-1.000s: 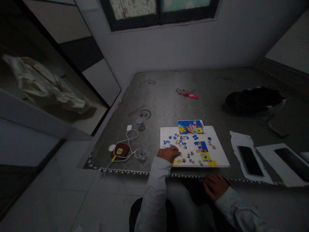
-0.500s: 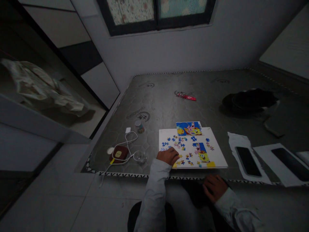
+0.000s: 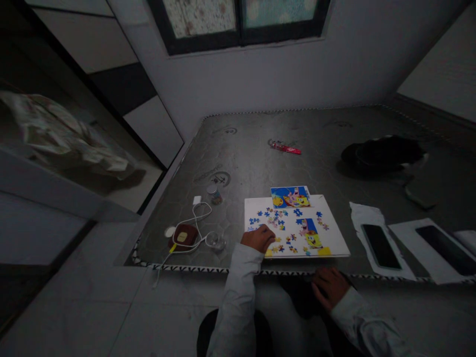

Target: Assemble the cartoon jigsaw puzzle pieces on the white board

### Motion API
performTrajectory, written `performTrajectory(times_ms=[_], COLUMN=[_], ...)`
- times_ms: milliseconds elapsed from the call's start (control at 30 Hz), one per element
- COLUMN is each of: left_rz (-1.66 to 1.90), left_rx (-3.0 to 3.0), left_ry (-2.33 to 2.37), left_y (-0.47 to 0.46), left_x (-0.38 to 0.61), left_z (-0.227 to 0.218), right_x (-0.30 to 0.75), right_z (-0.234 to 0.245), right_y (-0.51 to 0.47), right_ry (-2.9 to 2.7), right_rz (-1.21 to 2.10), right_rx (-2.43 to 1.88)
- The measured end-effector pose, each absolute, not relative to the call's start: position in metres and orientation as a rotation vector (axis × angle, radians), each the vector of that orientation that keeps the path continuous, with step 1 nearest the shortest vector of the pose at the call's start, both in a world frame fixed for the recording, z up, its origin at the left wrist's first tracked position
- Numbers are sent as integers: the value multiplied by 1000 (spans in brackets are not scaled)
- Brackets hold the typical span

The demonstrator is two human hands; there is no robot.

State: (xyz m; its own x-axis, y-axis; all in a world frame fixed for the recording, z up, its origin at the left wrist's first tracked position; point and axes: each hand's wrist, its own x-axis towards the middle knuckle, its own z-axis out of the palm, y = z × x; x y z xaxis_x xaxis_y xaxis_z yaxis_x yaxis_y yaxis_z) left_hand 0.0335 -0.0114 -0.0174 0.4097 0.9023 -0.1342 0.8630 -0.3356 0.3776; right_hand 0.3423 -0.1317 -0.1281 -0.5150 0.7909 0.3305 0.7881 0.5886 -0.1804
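Observation:
A white board lies near the front edge of a grey mattress-like surface. Several loose jigsaw pieces are scattered on the board, and a small joined cartoon section sits at its middle. A colourful reference picture lies at the board's far edge. My left hand rests on the board's near left corner with fingers curled over pieces; what it holds is hidden. My right hand lies below the surface's front edge, fingers bent, palm down.
Left of the board are a dark red pouch with a white cable, a small glass and a little jar. Two phones on white paper lie to the right. A red wrapper and a dark garment lie farther back.
My left hand has drawn slightly back toward the board's near left corner. The view shifted a little. My right hand stays in place.

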Motion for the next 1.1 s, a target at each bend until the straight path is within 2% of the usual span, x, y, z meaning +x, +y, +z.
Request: performTrajectory(times_ms=[1100], left_rz=[68], left_rx=[2265], left_ry=[1528], left_y=[-15], left_x=[63], left_z=[-12], right_x=[340], right_z=[-125], right_y=[-131], right_ry=[-2448], right_rz=[24], right_rx=[-1288])
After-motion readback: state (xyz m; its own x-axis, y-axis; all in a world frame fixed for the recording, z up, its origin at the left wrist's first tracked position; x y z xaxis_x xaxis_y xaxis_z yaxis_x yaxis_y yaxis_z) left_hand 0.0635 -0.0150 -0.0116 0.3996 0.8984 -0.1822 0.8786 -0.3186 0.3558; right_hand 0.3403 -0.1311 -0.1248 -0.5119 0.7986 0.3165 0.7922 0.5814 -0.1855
